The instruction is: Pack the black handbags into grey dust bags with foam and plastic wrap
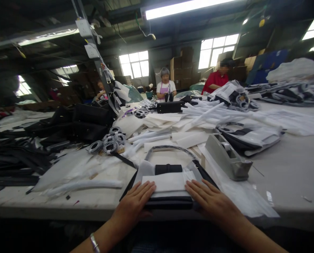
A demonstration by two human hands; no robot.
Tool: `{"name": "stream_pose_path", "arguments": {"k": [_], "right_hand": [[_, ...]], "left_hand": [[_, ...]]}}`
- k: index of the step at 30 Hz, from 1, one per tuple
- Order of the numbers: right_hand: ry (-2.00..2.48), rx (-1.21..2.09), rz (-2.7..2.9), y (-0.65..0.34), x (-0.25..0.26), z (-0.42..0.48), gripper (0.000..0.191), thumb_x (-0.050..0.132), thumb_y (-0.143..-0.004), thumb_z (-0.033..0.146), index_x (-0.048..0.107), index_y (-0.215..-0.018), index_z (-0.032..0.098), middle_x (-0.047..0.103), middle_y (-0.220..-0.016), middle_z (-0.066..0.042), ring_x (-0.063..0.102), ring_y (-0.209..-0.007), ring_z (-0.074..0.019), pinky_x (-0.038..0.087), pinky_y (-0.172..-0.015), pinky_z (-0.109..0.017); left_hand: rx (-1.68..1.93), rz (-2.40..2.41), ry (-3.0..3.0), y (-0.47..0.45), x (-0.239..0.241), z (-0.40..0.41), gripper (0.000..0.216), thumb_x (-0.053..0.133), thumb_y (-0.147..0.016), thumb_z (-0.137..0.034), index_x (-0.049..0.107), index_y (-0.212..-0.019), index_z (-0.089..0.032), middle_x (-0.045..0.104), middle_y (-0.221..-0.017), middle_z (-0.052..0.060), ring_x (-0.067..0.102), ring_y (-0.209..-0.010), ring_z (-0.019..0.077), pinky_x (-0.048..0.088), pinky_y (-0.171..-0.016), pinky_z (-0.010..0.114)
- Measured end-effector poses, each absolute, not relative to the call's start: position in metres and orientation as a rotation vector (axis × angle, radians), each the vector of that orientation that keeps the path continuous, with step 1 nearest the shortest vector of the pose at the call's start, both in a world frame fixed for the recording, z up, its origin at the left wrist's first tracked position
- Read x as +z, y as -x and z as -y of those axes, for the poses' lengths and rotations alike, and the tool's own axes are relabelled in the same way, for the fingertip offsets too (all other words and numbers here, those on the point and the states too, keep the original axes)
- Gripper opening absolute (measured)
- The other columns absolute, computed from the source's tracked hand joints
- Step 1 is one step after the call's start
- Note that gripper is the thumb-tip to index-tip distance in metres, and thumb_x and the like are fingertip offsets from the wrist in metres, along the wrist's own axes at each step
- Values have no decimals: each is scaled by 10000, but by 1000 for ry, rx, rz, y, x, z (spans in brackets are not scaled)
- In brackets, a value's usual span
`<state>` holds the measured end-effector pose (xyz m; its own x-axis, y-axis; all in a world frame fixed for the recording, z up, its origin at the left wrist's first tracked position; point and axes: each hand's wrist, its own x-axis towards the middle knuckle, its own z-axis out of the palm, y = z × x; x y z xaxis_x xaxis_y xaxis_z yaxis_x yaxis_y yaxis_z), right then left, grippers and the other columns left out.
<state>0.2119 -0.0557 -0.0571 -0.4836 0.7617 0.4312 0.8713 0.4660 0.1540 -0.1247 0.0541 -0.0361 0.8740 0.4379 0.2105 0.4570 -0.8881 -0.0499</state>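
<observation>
A black handbag (170, 202) lies flat at the near edge of the worktable, with a folded white sheet (167, 182) on top of it and its wrapped handle (170, 149) arching away from me. My left hand (136, 202) rests flat on the bag's left side, fingers touching the white sheet. My right hand (208, 198) rests flat on the right side, fingers together against the sheet's edge. Neither hand grips anything.
A grey tape dispenser (228, 156) stands right of the bag. Rolls of tape (109, 142), white wrapped straps (157, 135), clear plastic bags (233, 189) and black bags (85, 121) cover the table (291, 165). Three people work at the far end.
</observation>
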Motion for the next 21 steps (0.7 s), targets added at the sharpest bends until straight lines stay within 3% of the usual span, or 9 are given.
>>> {"name": "stream_pose_path", "arguments": {"k": [4,9,16,21], "right_hand": [[1277,-519,2469,-226,-41,34,644,523,-792,-10,484,-1418,133,601,-1392,-108,582,-1261,-253,437,-1104,-455],[1228,-460,2533,-233,-19,16,614,549,-743,27,538,-1347,133,642,-1343,-106,609,-1221,-254,438,-1093,-444],[1187,-363,2547,-233,7,5,568,613,-732,123,552,-1297,126,678,-1282,-117,641,-1150,-269,471,-1046,-438],[1177,-276,2633,-236,30,-15,530,654,-778,170,546,-1296,141,681,-1274,-104,631,-1150,-262,449,-1063,-438]], "left_hand": [[-344,709,2871,113,-39,-51,884,799,-744,-152,329,-1492,-151,485,-1496,109,483,-1363,251,457,-1106,426],[-429,671,2714,111,-43,-51,794,689,-813,-217,324,-1514,-144,452,-1520,77,516,-1334,255,493,-1063,402],[-572,524,2493,114,-53,-67,501,476,-963,-358,486,-1425,-164,537,-1456,24,574,-1271,183,526,-982,279],[-550,539,2458,113,-60,-72,535,400,-950,-233,406,-1477,-140,534,-1455,27,582,-1264,176,544,-955,289]]}}
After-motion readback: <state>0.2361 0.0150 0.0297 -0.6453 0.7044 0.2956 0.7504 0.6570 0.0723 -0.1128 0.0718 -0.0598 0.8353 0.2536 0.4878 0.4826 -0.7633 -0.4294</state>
